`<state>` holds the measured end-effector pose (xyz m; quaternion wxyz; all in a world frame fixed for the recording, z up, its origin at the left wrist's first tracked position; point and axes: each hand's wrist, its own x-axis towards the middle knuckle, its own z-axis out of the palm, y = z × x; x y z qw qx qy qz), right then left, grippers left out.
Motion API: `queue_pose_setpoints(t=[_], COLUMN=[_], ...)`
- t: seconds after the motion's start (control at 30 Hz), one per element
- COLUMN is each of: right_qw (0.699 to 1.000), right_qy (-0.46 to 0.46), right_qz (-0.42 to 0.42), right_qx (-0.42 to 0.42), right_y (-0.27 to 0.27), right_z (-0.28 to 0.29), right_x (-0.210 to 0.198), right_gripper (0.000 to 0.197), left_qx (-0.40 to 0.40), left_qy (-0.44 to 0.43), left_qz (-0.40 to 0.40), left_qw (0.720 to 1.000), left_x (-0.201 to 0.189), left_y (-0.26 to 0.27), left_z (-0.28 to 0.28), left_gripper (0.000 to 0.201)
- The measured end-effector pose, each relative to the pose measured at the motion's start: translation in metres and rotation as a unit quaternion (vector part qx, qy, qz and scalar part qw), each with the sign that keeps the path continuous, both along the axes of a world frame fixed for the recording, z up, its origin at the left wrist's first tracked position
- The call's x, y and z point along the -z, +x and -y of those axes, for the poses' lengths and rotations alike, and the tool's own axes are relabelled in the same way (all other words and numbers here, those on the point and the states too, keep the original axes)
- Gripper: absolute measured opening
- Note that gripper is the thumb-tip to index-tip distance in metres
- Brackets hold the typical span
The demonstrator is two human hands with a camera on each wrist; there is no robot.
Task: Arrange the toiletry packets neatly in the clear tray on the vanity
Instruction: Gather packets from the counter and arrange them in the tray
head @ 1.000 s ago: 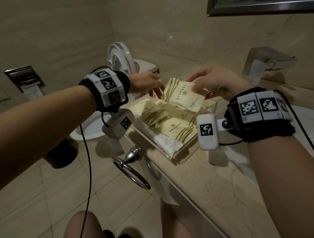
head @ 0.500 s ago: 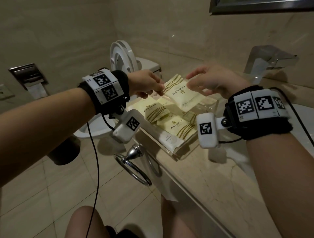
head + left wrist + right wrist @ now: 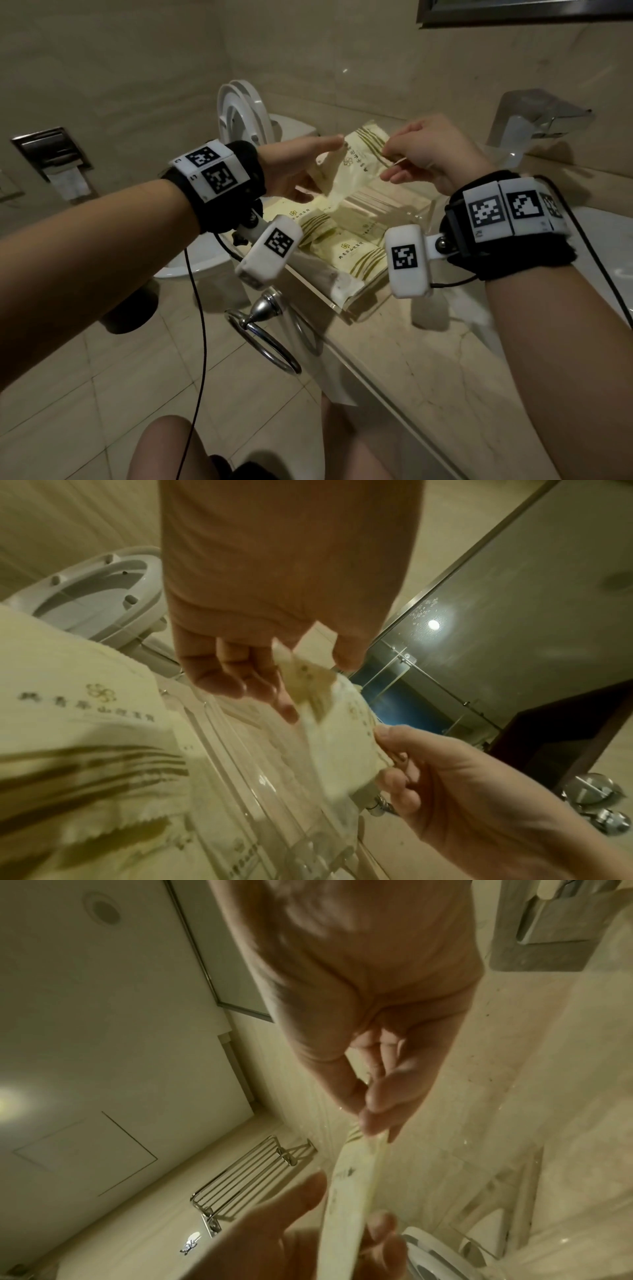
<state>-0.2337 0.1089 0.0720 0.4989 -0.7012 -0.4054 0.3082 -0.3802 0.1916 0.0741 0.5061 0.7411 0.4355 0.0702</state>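
A cream toiletry packet (image 3: 352,168) with olive stripes hangs above the far end of the clear tray (image 3: 370,301). My left hand (image 3: 320,168) holds its left side, thumb on top and fingers beneath. My right hand (image 3: 390,161) pinches the striped right edge. In the left wrist view the packet (image 3: 339,739) sits between the left hand (image 3: 301,674) and the right hand (image 3: 394,756). The right wrist view shows the packet (image 3: 349,1185) edge-on, with the right hand (image 3: 369,1118) pinching its top. Several similar packets (image 3: 352,253) lie overlapping in the tray.
The tray stands at the left end of the marble vanity (image 3: 428,359). A chrome towel ring (image 3: 263,339) hangs below the counter edge. A toilet (image 3: 239,113) with raised lid stands behind, a faucet (image 3: 534,116) at the right, a black bin (image 3: 130,311) on the floor.
My left hand reached in and took the packet's left side. The packet has turned from lying tilted to hanging more upright between both hands.
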Motion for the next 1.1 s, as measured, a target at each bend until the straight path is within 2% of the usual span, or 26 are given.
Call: queue_pose_setpoints(t=[0.07, 0.13, 0.2, 0.33, 0.4, 0.53, 0.73, 0.8, 0.9, 1.0, 1.03, 1.1], right_qw=[1.000, 1.000, 0.998, 0.994, 0.987, 0.974, 0.972, 0.968, 0.964, 0.957, 0.955, 0.952], right_qy=[0.004, -0.015, -0.041, -0.067, -0.086, -0.124, -0.131, -0.150, -0.181, -0.207, -0.210, -0.216], right_qz=[-0.010, 0.008, 0.043, 0.085, 0.117, 0.153, 0.160, 0.165, 0.168, 0.181, 0.190, 0.206], right_qx=[0.012, 0.017, 0.006, -0.035, -0.062, -0.109, -0.116, -0.113, -0.103, -0.089, -0.083, -0.074], right_y=[0.000, 0.000, 0.002, 0.001, 0.001, -0.006, -0.018, -0.019, -0.018, -0.016, -0.015, -0.015], right_z=[-0.001, -0.001, -0.002, 0.003, 0.005, 0.010, 0.018, 0.021, 0.027, 0.032, 0.033, 0.035], right_x=[0.000, 0.000, 0.002, 0.002, 0.001, -0.001, 0.009, 0.012, 0.016, 0.023, 0.026, 0.031], right_gripper=[0.015, 0.011, 0.015, 0.008, 0.015, 0.014, 0.013, 0.014, 0.021, 0.028, 0.028, 0.029], left_qx=[0.007, -0.007, -0.019, -0.016, -0.009, -0.006, -0.006, 0.000, 0.004, 0.043, 0.059, 0.084], left_qy=[-0.024, -0.028, -0.003, 0.059, 0.073, 0.073, 0.054, 0.067, 0.185, 0.332, 0.345, 0.311], left_qz=[0.006, 0.011, -0.003, -0.043, -0.047, -0.023, 0.033, 0.031, -0.032, -0.156, -0.196, -0.255], left_qw=[1.000, 1.000, 1.000, 0.997, 0.996, 0.997, 0.998, 0.997, 0.982, 0.929, 0.916, 0.912], left_x=[0.000, -0.001, -0.002, -0.003, -0.002, 0.005, 0.010, 0.013, 0.023, 0.029, 0.030, 0.031], left_y=[-0.002, -0.002, -0.002, -0.001, -0.002, -0.005, -0.008, -0.007, -0.007, -0.015, -0.019, -0.025], left_z=[0.001, 0.001, 0.000, 0.000, 0.000, 0.001, 0.007, 0.010, 0.014, 0.015, 0.015, 0.016], left_gripper=[0.033, 0.024, 0.017, 0.015, 0.010, 0.011, 0.011, 0.012, 0.016, 0.034, 0.037, 0.040])
